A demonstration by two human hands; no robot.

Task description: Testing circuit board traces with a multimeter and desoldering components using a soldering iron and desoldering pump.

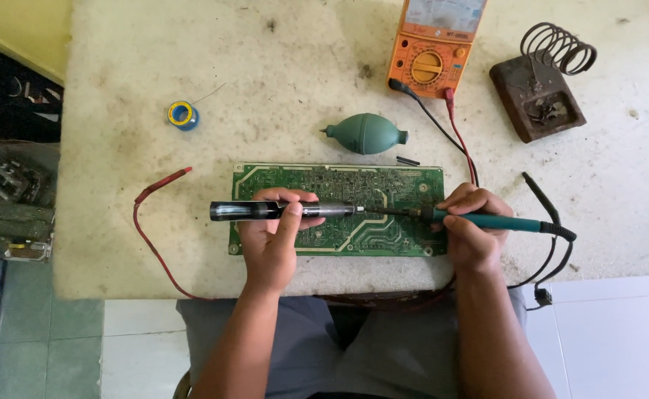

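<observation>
A green circuit board (383, 185) lies flat near the front edge of a worn white table (265, 89). My left hand (271, 240) grips a dark, metal-tipped desoldering pump (228, 211), held level with its nozzle pointing right over the board's middle. My right hand (472, 225) holds a soldering iron with a teal handle (513, 222), its tip pointing left. The two tips nearly meet above the board.
An orange multimeter (431, 55) stands at the back with red and black leads trailing. A green rubber blower bulb (367, 133) lies behind the board. A solder spool (183, 114) is at the left, a rusty iron stand with coil (542, 89) at the back right.
</observation>
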